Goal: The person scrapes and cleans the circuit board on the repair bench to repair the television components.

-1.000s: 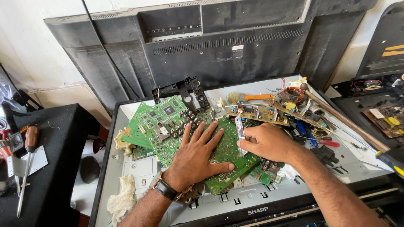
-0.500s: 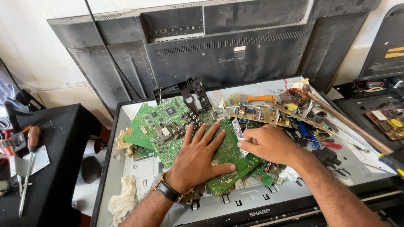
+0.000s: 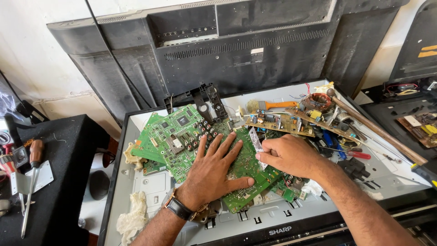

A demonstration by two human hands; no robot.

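My left hand (image 3: 214, 169) lies flat, fingers spread, on a green circuit board (image 3: 248, 175) that rests in an opened flat television chassis (image 3: 150, 191). It wears a dark wristwatch (image 3: 180, 209). My right hand (image 3: 289, 155) is closed at the board's right edge, pinching a thin silver metal strip (image 3: 256, 142). A second green circuit board (image 3: 175, 132) with rows of round sockets lies just left of my left hand.
A brown circuit board (image 3: 284, 122), an orange-handled brush (image 3: 268, 105), a copper coil (image 3: 317, 101), a long wooden-handled hammer (image 3: 378, 127) and screwdrivers (image 3: 353, 154) crowd the chassis right side. A television back cover (image 3: 236, 50) leans behind. Screwdrivers (image 3: 32, 168) lie on a black table left. A rag (image 3: 132, 218) sits bottom left.
Both hands stay on the green board; my right hand has shifted slightly at the board's edge on the metal strip. The camera view has moved a little.
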